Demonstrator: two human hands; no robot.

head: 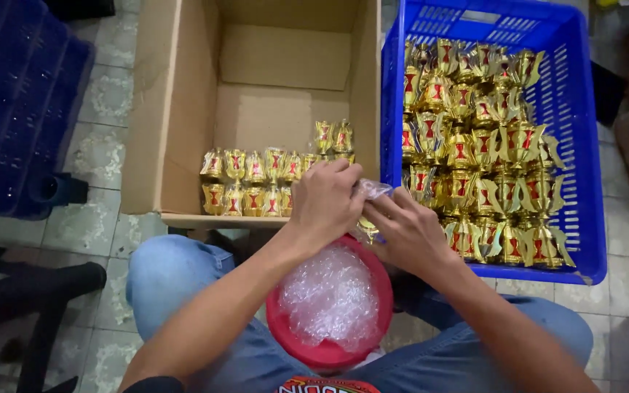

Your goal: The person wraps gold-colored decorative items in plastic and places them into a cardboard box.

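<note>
On a tiled floor [103,94], the left hand [325,204] and right hand [409,233] both close on a gold lantern [367,227] above the red bowl [329,354]; pulling the clear bag [373,191] evenly seems best.

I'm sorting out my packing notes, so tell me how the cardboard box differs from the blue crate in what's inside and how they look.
The cardboard box is brown with solid walls; the blue crate is plastic with slotted sides. The cardboard box holds a short double row of gold and red ornaments along its near wall, in clear wrapping, with most of its floor bare; the blue crate is packed nearly full with bare ones. Both sit open-topped on the tiled floor.
</note>
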